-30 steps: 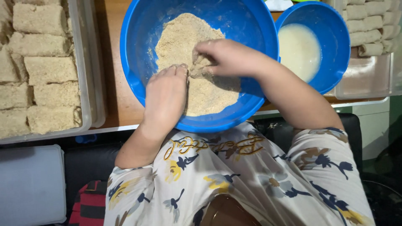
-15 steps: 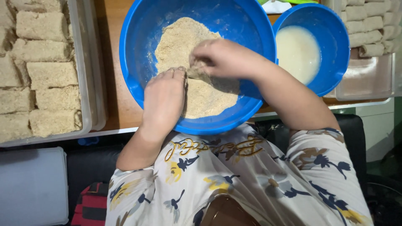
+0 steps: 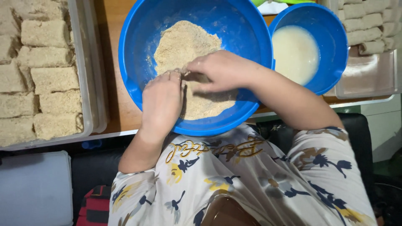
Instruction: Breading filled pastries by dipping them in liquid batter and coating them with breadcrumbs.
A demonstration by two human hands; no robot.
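Note:
A large blue bowl (image 3: 234, 25) holds a heap of tan breadcrumbs (image 3: 184, 42). Both hands are inside it. My left hand (image 3: 161, 102) lies palm down on the crumbs at the near side, fingers together. My right hand (image 3: 220, 69) reaches in from the right, its fingers curled over something among the crumbs that stays hidden beneath them. The fingertips of the two hands meet at the middle of the bowl.
A smaller blue bowl (image 3: 331, 33) of pale liquid batter (image 3: 295, 52) stands to the right. A clear tray (image 3: 90, 83) on the left is filled with several crumb-coated blocks (image 3: 54, 79). Another tray (image 3: 368, 75) at the far right holds uncoated rolls (image 3: 368, 29). All rest on a wooden table (image 3: 115, 100).
The hands have shifted slightly within the crumbs and drawn closer together, the right fingers pressing down near the left fingertips. The bowls and trays have not moved.

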